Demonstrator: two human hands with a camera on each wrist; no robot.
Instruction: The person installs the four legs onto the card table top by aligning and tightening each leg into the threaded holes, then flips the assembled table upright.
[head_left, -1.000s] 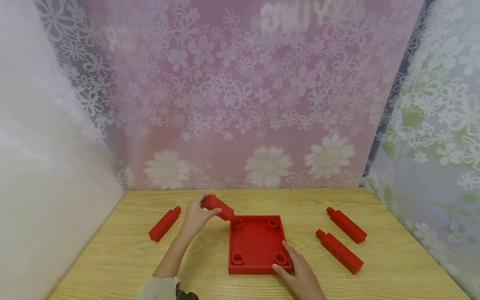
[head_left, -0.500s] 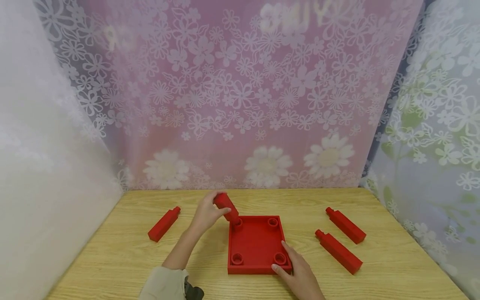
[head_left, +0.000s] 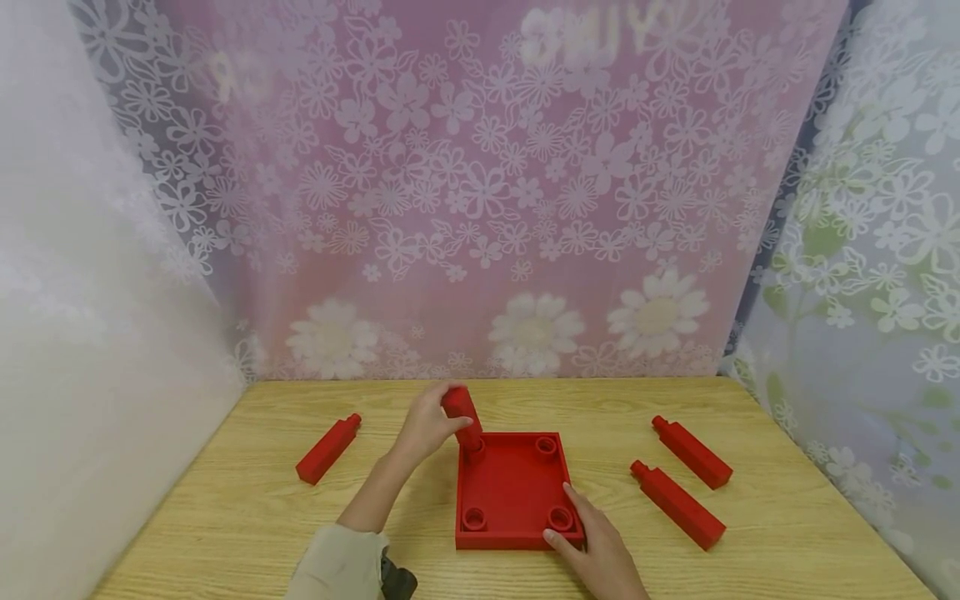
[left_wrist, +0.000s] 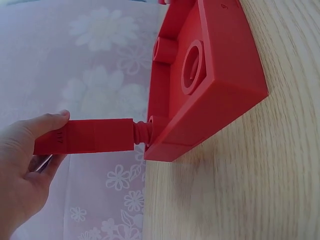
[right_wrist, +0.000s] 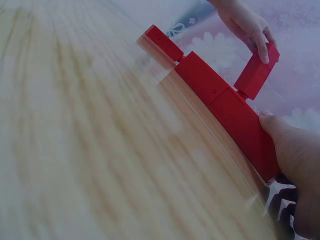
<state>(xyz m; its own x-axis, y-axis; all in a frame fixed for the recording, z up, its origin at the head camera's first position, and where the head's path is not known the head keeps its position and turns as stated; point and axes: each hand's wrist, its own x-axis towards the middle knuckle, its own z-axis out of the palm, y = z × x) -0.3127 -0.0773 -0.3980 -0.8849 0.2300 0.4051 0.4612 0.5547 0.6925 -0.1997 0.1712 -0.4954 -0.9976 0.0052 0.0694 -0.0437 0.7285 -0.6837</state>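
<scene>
My left hand grips a red square-sided table leg near its upper end. The leg's threaded tip sits at the mouth of the far-left socket of a red square tabletop, with threads showing in the left wrist view. A slight tilt remains in the leg, its top leaning left in the head view. The tabletop lies with its raised rim and round corner sockets facing up. At its near-right corner my right hand holds the rim, thumb on the near side and fingers along the right side.
Another red leg lies on the wooden table at the left. Two more, a farther leg and a nearer leg, lie at the right. A flowered curtain hangs behind the table.
My left hand has moved right and swung the leg from a strong slant to nearly upright, its tip coming to the far-left socket. The right hand keeps its hold on the tabletop.
</scene>
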